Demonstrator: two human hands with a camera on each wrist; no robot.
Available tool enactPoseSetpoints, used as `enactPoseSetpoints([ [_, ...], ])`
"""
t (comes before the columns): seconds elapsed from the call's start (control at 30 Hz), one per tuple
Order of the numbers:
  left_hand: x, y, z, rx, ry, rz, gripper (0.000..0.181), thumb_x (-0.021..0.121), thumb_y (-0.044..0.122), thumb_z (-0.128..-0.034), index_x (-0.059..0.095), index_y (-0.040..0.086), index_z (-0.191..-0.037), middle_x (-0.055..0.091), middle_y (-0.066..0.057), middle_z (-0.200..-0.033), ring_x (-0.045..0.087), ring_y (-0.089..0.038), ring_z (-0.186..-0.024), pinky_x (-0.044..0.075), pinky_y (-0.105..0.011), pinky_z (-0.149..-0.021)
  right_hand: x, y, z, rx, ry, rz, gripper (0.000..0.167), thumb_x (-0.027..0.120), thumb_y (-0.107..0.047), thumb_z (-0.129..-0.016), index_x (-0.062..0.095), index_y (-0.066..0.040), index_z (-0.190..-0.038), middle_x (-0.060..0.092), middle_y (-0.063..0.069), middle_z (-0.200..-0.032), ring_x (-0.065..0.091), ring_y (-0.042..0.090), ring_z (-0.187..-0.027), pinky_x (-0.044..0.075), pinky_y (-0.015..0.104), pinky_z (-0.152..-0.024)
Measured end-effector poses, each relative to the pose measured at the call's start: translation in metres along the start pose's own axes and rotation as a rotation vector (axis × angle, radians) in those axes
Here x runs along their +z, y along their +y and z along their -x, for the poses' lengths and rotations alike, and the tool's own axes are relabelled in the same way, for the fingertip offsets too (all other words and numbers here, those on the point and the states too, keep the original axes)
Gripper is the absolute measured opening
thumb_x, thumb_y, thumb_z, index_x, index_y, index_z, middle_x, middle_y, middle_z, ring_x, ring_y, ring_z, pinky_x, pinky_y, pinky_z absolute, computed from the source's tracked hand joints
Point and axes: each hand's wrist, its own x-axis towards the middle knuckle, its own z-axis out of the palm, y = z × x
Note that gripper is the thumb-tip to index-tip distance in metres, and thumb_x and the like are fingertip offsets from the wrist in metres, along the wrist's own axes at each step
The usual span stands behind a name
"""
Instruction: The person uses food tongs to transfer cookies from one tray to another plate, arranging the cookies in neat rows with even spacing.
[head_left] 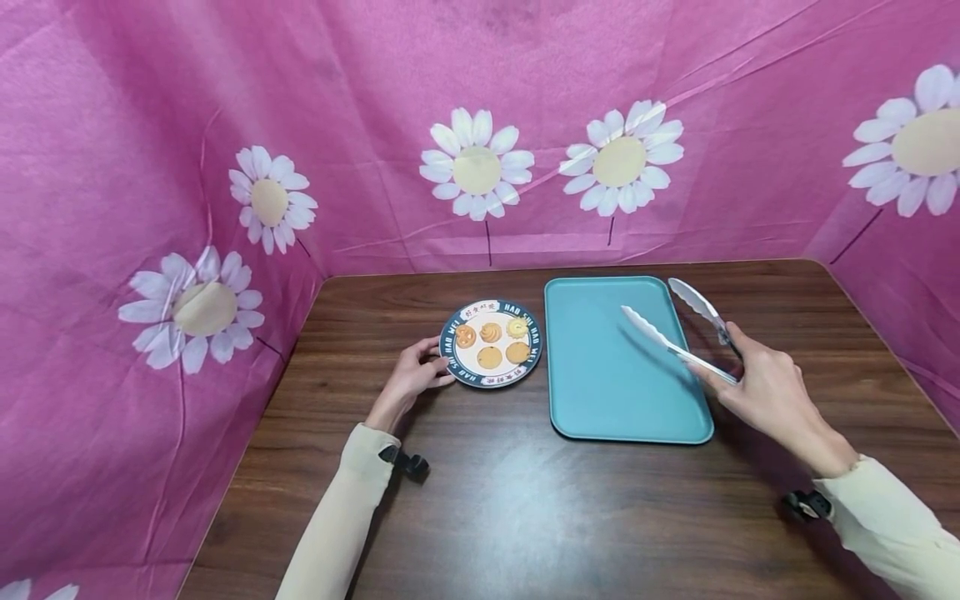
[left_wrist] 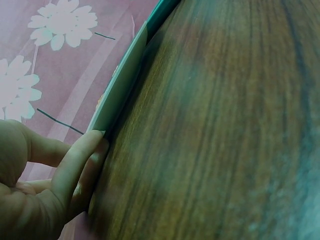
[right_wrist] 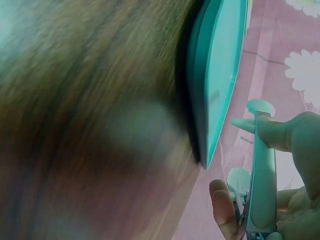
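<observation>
My left hand (head_left: 417, 373) holds the left rim of a round plate (head_left: 491, 384), with thumb and fingers at its edge. Blue bordered with white lettering, the plate carries several cookies (head_left: 490, 357) on its white middle. In the left wrist view the thumb touches the rim of the plate (left_wrist: 120, 87). My right hand (head_left: 772, 387) grips metal tongs (head_left: 708, 363), one arm under the thumb and the other against the fingers. The tongs' arms are spread, with nothing between their tips. One arm is over the right part of a teal tray (head_left: 615, 375); the other is beyond its right edge.
The tray lies just right of the plate on a dark wood-grain table (head_left: 480, 500). A pink cloth with daisies (head_left: 360, 150) hangs behind the table and at its sides. Black wrist cameras (head_left: 408, 463) sit on both cuffs.
</observation>
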Motion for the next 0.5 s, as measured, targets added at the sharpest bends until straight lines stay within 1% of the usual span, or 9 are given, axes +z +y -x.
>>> enactPoseSetpoints([
  [0.07, 0.0, 0.0, 0.0, 0.001, 0.0, 0.004, 0.056, 0.055, -0.007, -0.1003, 0.047, 0.004, -0.155, 0.052, -0.018, -0.129, 0.065, -0.016, -0.094, 0.068, -0.024, -0.083, -0.001, 0.004, 0.001, 0.012, 0.007, -0.001, 0.09, 0.082, -0.041, -0.088, 0.045, 0.014, -0.148, 0.051, 0.006, -0.062, 0.051, 0.029, -0.059, 0.046, 0.061, -0.053],
  [0.17, 0.0, -0.001, -0.001, 0.006, -0.005, 0.011, 0.056, 0.055, -0.008, -0.0998, 0.047, 0.003, -0.154, 0.052, -0.019, -0.13, 0.065, -0.016, -0.093, 0.067, -0.023, -0.082, -0.002, 0.01, 0.002, 0.048, 0.013, -0.008, 0.093, 0.083, -0.041, -0.087, 0.043, 0.014, -0.149, 0.053, 0.007, -0.06, 0.053, 0.032, -0.058, 0.046, 0.063, -0.053],
  [0.27, 0.0, 0.0, -0.001, 0.007, -0.009, 0.013, 0.056, 0.055, -0.008, -0.0996, 0.047, 0.003, -0.154, 0.052, -0.02, -0.13, 0.065, -0.016, -0.093, 0.067, -0.023, -0.082, -0.003, 0.015, 0.003, 0.075, 0.033, -0.014, 0.091, 0.083, -0.042, -0.086, 0.045, 0.013, -0.147, 0.053, 0.009, -0.06, 0.053, 0.038, -0.059, 0.045, 0.069, -0.053],
  [0.33, 0.0, 0.0, -0.001, 0.007, -0.007, 0.011, 0.057, 0.055, -0.008, -0.0996, 0.046, 0.003, -0.155, 0.051, -0.019, -0.13, 0.065, -0.017, -0.093, 0.067, -0.023, -0.082, -0.003, 0.018, 0.004, 0.08, 0.054, -0.016, 0.089, 0.083, -0.04, -0.086, 0.046, 0.015, -0.145, 0.055, 0.018, -0.063, 0.054, 0.045, -0.059, 0.044, 0.074, -0.055],
  [0.37, 0.0, 0.0, -0.001, 0.007, -0.004, 0.007, 0.057, 0.055, -0.008, -0.0998, 0.046, 0.003, -0.155, 0.051, -0.019, -0.129, 0.065, -0.017, -0.093, 0.068, -0.023, -0.082, -0.003, 0.02, 0.004, 0.078, 0.065, -0.016, 0.085, 0.082, -0.039, -0.087, 0.048, 0.015, -0.143, 0.056, 0.021, -0.065, 0.053, 0.048, -0.06, 0.043, 0.075, -0.056],
  [0.43, 0.0, 0.0, -0.001, 0.006, -0.001, 0.005, 0.057, 0.055, -0.008, -0.0997, 0.046, 0.003, -0.155, 0.052, -0.019, -0.128, 0.066, -0.017, -0.094, 0.068, -0.024, -0.082, -0.004, 0.022, 0.005, 0.102, 0.065, -0.015, 0.085, 0.08, -0.04, -0.089, 0.046, 0.014, -0.145, 0.062, 0.035, -0.08, 0.056, 0.059, -0.069, 0.042, 0.077, -0.061],
  [0.5, 0.0, -0.001, -0.001, 0.004, 0.001, 0.005, 0.057, 0.055, -0.008, -0.0996, 0.047, 0.003, -0.155, 0.051, -0.018, -0.127, 0.066, -0.017, -0.094, 0.068, -0.024, -0.082, -0.005, 0.025, 0.005, 0.131, 0.065, -0.018, 0.084, 0.078, -0.04, -0.091, 0.044, 0.014, -0.147, 0.061, 0.044, -0.097, 0.055, 0.068, -0.081, 0.042, 0.079, -0.066],
])
